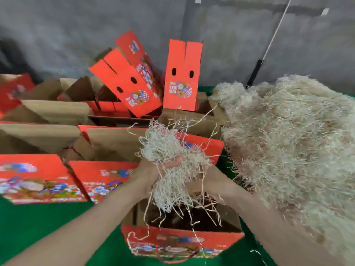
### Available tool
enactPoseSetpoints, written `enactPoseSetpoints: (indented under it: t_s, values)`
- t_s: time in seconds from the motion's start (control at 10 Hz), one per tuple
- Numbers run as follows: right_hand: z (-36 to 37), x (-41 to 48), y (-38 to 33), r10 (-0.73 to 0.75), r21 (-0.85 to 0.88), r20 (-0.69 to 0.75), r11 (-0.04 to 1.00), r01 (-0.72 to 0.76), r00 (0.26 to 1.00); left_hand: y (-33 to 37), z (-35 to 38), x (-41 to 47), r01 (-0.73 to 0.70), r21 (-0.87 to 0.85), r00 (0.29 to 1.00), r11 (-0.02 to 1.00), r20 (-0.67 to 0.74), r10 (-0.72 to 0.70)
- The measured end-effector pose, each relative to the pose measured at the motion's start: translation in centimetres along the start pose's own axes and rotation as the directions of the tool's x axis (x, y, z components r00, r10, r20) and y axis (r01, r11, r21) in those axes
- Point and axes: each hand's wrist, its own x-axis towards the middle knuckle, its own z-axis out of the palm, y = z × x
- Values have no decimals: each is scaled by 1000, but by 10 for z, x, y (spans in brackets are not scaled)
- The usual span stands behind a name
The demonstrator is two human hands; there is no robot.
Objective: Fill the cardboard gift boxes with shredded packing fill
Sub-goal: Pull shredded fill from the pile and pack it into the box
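Fill pile (288, 143) heaped on right of green surface (38, 227). Open red box (182, 241) sits just under my hands. Clump of fill (167, 148) held above it: left hand (153, 169) curled around it; right hand (201, 179) buried in strands, grip I cannot tell.

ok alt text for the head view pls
Left hand grips a clump of shredded fill over an open red box, right hand half buried in the clump. A big fill pile lies right; more boxes stand left on the green table.
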Motion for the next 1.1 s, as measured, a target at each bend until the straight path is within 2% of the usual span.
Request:
enactPoseSetpoints:
  t_s: [0.1,0.2,0.3,0.4,0.5,0.6,0.7,0.8,0.9,1.0,1.1]
  values:
    - [7,5,14,104,-210,-70,971,-117,992,-30,-24,-6,10,178,994,984,103,-29]
    - [-2,7,21,175,-266,-85,945,-192,981,-45,-44,2,22,338,920,941,362,-151]
    - [-18,11,32,289,-485,-141,813,-320,947,-42,-60,19,167,374,883,912,355,-307]
    - [-18,8,43,291,-696,-220,622,-359,931,-39,-71,30,307,321,797,896,428,-426]
    - [-8,8,49,275,-607,-172,727,-321,946,-43,-69,36,371,388,758,844,399,-517]
    - [-4,10,52,325,-256,-95,905,-339,941,-60,-57,39,296,621,766,725,299,-569]
    - [-6,13,57,392,-75,-49,916,-395,919,-71,-45,40,230,750,791,620,227,-569]
    - [-18,8,65,446,-37,22,894,-446,895,-76,-43,42,171,808,862,563,154,-483]
    - [-27,2,71,492,19,-33,871,-492,870,-74,-53,46,152,790,841,594,213,-498]
    - [-15,3,74,477,-118,6,873,-474,879,-73,-54,41,215,760,749,614,275,-602]
    - [-5,5,78,516,-265,-14,824,-501,856,-83,-48,40,193,811,805,552,191,-562]
